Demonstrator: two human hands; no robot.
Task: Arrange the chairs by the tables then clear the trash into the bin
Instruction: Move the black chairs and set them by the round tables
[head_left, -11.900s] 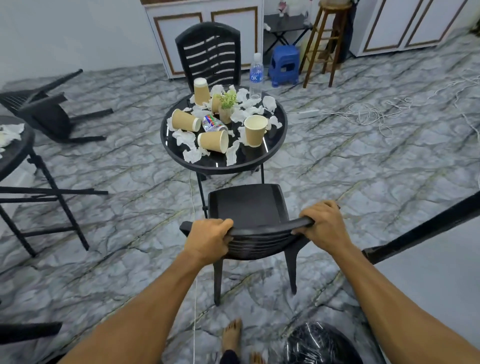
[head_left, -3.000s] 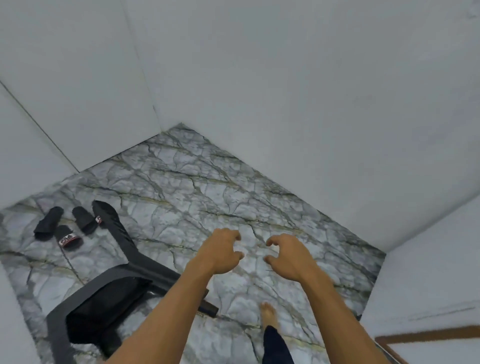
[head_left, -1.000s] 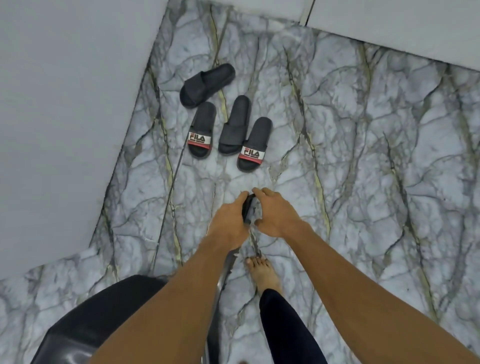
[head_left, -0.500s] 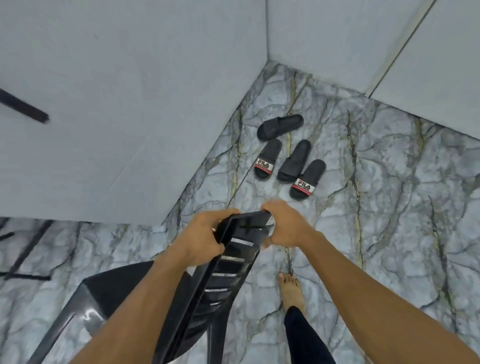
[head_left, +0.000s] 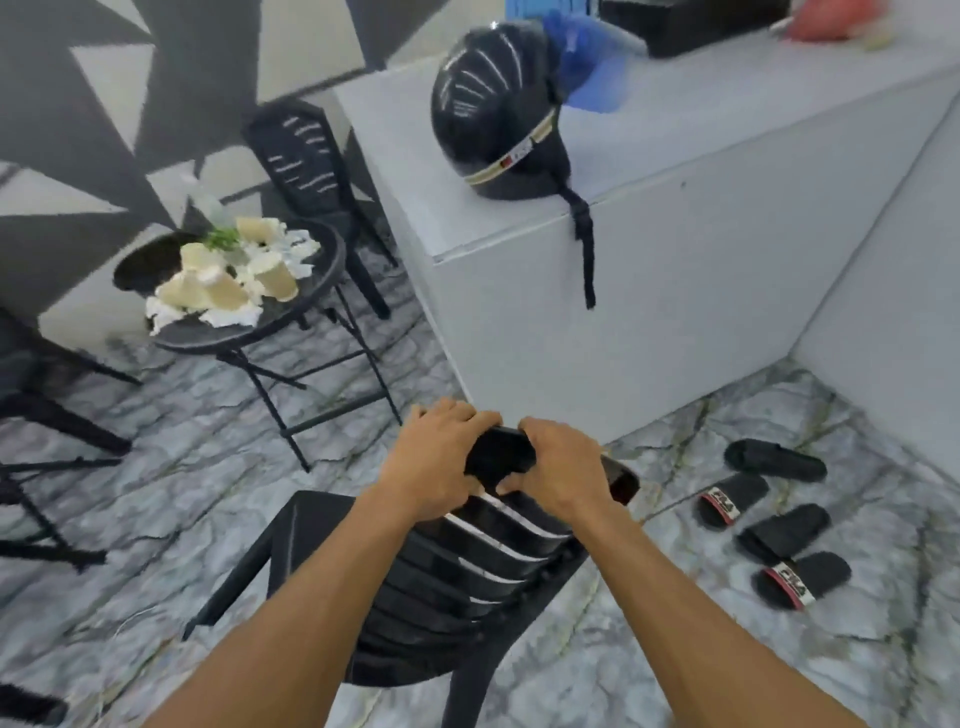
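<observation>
One head-worn camera looks forward and down, close above the chair (head_left: 467, 571), the round table (head_left: 283, 310) farther off left.

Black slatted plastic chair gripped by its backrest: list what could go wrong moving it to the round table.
1. The left hand and right hand grip only the top of the black slatted plastic chair, so its legs may swing into the round black folding table and topple the tan paper cups.
2. Black slide sandals lie on the floor nearby: a trip hazard.
</observation>
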